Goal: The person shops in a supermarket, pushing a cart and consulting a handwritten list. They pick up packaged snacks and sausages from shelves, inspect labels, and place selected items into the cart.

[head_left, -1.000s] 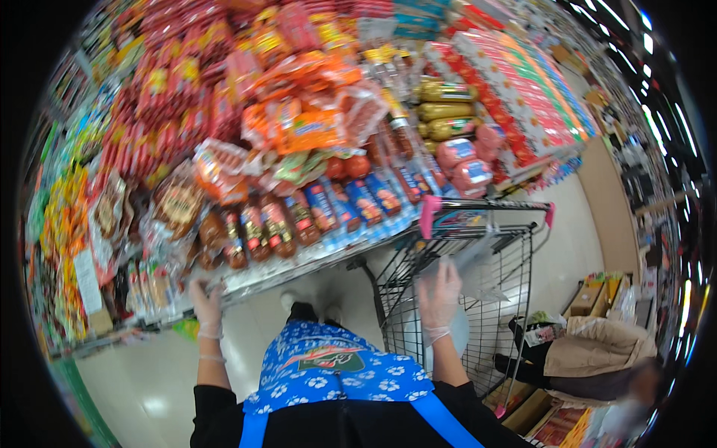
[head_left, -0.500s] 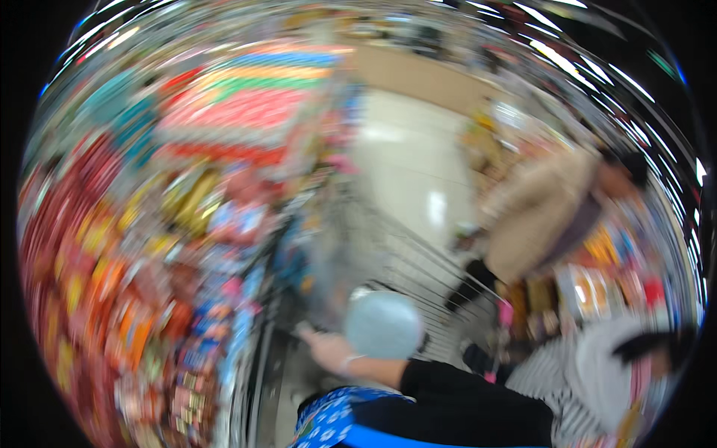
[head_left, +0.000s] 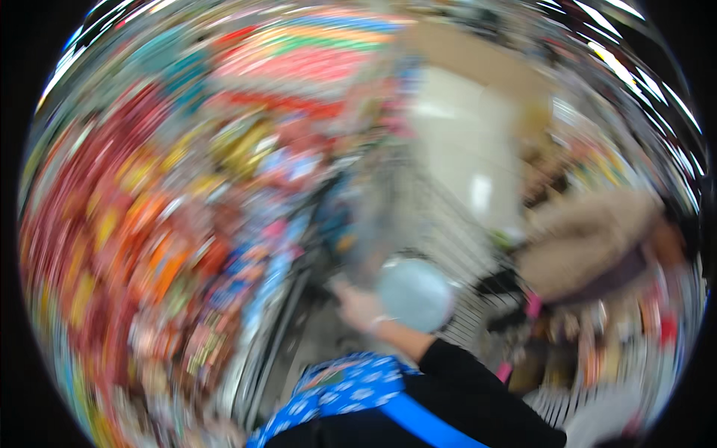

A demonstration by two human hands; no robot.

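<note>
My right hand [head_left: 360, 308] reaches in from the lower right in a black sleeve [head_left: 474, 384]. Motion smears its fingers, so their closing cannot be read. Close beside it is a round, pale blue thing [head_left: 414, 296], like a lid or the top of a tub, at the near end of a wire shopping cart [head_left: 467, 254]. Whether the hand touches the cart or the round thing is too blurred to tell. My left hand cannot be made out. A blue apron with a white pattern [head_left: 347, 384] shows at the lower edge.
Shelves of colourful packaged goods [head_left: 168, 254] run along the left, with a metal edge [head_left: 272, 351] beside the cart. Pale floor [head_left: 467, 142] lies ahead, before a brown panel [head_left: 478, 56]. A person in a beige top [head_left: 590, 243] bends at the right, near more goods.
The whole view has swung, moving the shelves, cart and person rightward and slightly changing their height. My right hand stays beside the round pale thing. The striped-clothed person has mostly slipped out at the lower right.
</note>
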